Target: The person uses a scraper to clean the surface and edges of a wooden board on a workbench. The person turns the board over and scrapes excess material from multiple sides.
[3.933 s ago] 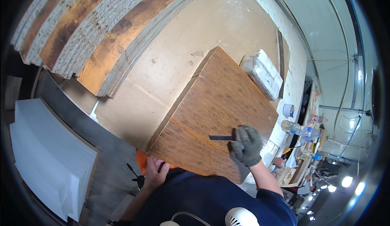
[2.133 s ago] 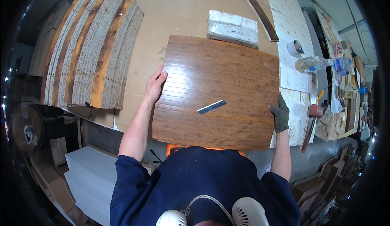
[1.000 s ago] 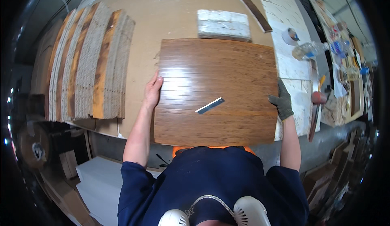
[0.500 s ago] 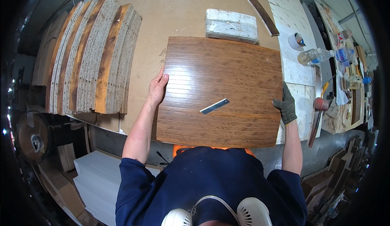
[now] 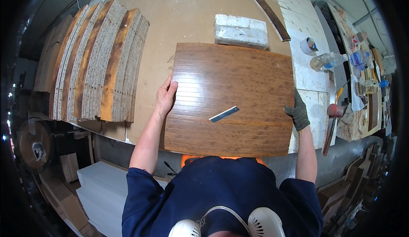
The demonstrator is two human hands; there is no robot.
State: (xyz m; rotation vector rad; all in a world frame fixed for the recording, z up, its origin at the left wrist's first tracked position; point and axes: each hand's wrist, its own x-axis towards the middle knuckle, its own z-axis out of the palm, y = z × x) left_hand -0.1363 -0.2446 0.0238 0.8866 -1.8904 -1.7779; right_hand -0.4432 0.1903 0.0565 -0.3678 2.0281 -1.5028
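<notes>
A brown wood-grain panel (image 5: 230,83) with fine grooves across it lies in front of me, its near edge close to my body. My bare left hand (image 5: 165,94) grips its left edge, thumb on top and fingers partly hidden alongside. On the right edge is my right hand (image 5: 298,112) in a dark grey knit glove, thumb over the top face and fingers down the side. A small flat blade (image 5: 224,114), dark with a pale edge and a hole at one end, lies slantwise on the panel between my hands, touched by neither.
Behind the panel sits a whitish wrapped block (image 5: 241,31). A stack of boards (image 5: 102,62) stands at left. A dark curved strip (image 5: 266,11) lies far right. Bottles (image 5: 328,61), a white cup (image 5: 309,45) and a red-headed mallet (image 5: 335,110) are at right.
The whole view has shifted slightly, so the table and panel appear a little lower. Both hands keep their places on the panel edges, and the blade stays on top.
</notes>
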